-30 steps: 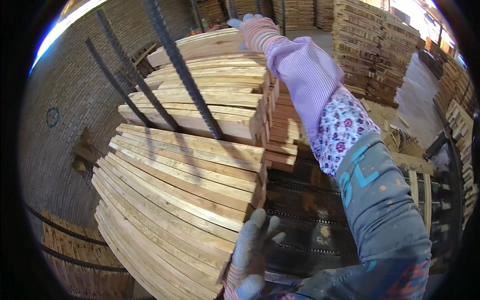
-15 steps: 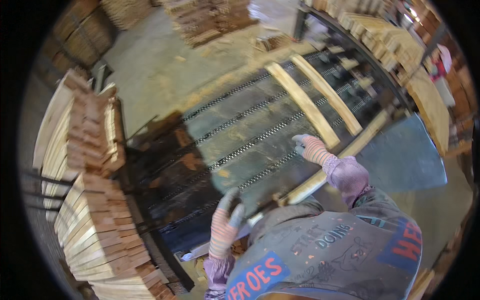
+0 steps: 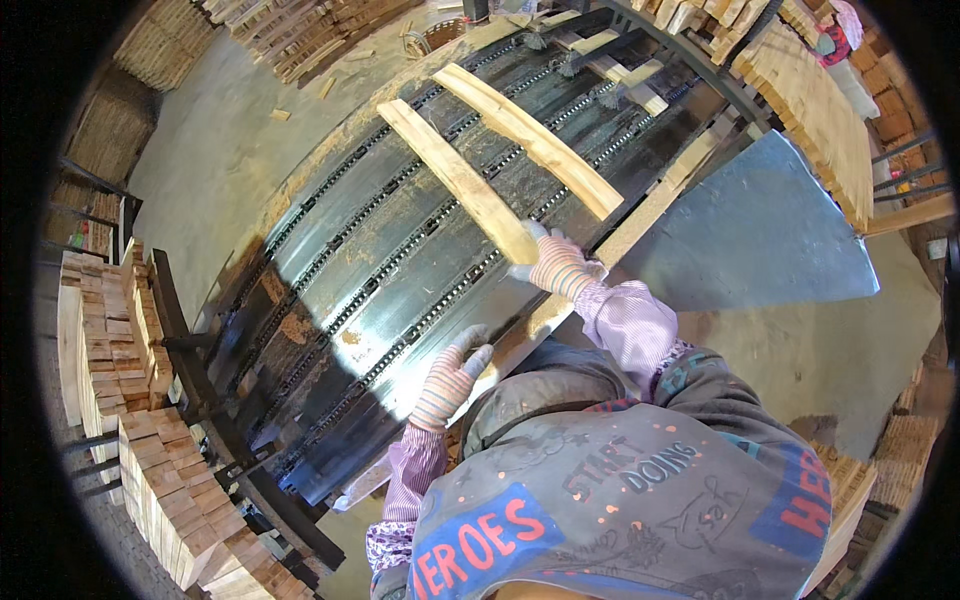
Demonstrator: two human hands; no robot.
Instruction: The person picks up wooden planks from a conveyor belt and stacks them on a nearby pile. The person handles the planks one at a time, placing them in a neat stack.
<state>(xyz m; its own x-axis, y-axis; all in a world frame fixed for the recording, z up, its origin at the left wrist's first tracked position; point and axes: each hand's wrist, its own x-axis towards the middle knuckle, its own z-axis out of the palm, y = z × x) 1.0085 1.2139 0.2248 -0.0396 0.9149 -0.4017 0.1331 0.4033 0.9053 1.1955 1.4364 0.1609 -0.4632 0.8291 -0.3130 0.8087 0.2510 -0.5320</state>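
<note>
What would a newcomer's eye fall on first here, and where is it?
Two long pale wooden boards lie across the centre on a dark, chain-lined metal bed, the striped-gloved right hand at one's near end. A flat blue-grey sheet spreads at the right; stacked brown-ended timbers stand lower left.

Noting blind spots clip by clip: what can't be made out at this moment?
Head view:
- Right hand: whether fingers curl under the plank, hidden by plank and hand.
- Left hand: whether its palm touches the chain bed, hidden by the hand itself.
- Near stack: lower end, cut off by the picture's edge.
- Basket: contents, too small.
</note>
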